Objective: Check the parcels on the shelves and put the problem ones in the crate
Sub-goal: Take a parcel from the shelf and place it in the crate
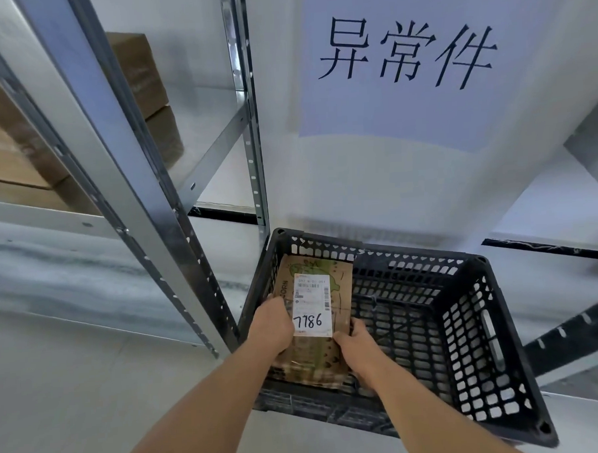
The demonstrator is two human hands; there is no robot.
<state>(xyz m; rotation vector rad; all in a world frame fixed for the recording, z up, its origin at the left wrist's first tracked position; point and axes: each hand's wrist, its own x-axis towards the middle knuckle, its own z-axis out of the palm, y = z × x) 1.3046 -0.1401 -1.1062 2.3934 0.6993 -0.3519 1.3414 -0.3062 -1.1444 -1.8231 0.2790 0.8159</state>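
Fingers of both my left hand (272, 325) and right hand (356, 343) are curled round the near end of the parcel (315, 314) marked 7786, which sits low in the crate's (484, 338) left side. So one problem parcel's basically in. More boxes (140, 75) wait on the shelves (215, 137), whose upright crowds the crate's left edge.
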